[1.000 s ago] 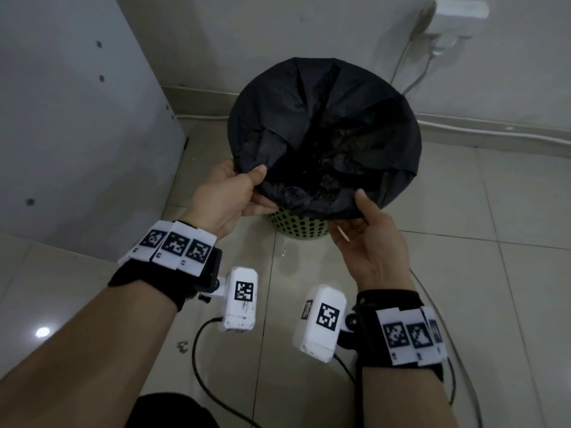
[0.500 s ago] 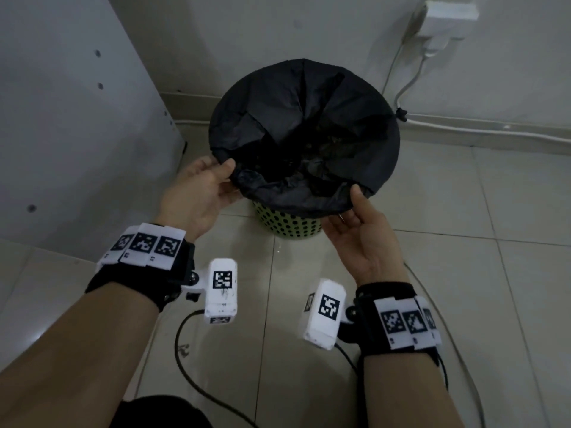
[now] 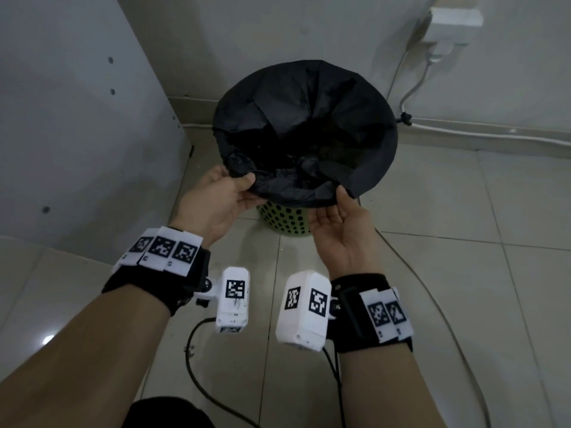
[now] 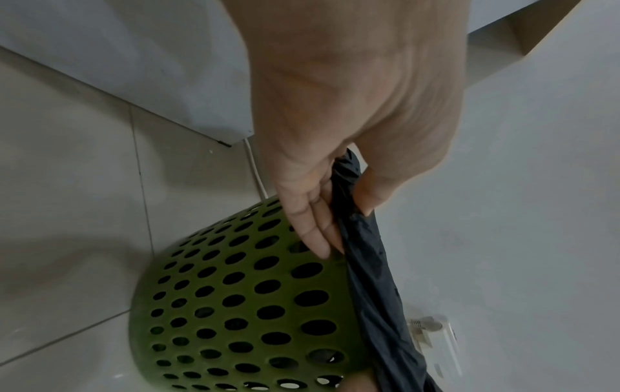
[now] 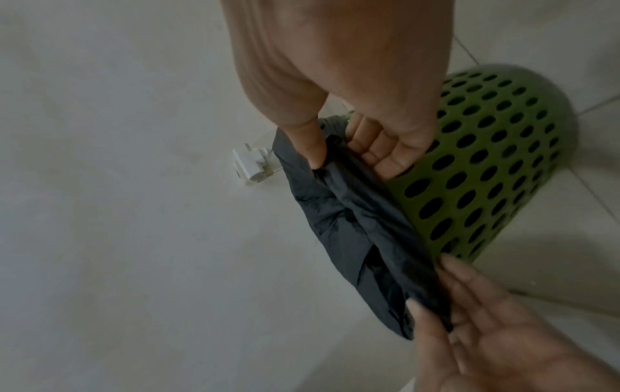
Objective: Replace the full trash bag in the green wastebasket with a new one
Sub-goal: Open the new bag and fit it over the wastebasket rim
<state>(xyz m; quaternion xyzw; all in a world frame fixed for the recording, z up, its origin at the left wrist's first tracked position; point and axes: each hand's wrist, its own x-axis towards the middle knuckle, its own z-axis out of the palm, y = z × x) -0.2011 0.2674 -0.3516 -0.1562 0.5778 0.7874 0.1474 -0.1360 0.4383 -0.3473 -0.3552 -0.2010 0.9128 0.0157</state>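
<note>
Hands are both working the near edge of the black bag (image 3: 304, 125), which is sitting in the green basket (image 3: 285, 218) with its mouth spread wide over the rim. Your left hand (image 3: 216, 202) is now pinching a gathered fold of plastic between thumb and fingers at the near-left rim, where half a second ago its fingers were only touching the edge; your right hand (image 3: 343, 223) is pinching the hem at the near-right, thumb on top and fingers underneath, much as before. In the left wrist view the plastic is running taut from your fingers (image 4: 315, 233) down along the basket wall, and the right wrist view is showing the hem bunched between the two hands. You are likely tucking the near edge down over the rim, and the far side is already looking covered, so the fitting seems nearly done; whether this is the new bag cannot be told. The basket is standing on a pale tiled floor (image 3: 463, 273) near a corner, with a white panel (image 3: 61, 118) on the left, a wall socket (image 3: 454, 23) with a plug above it, and a cable (image 3: 482, 132) running along the skirting.
</note>
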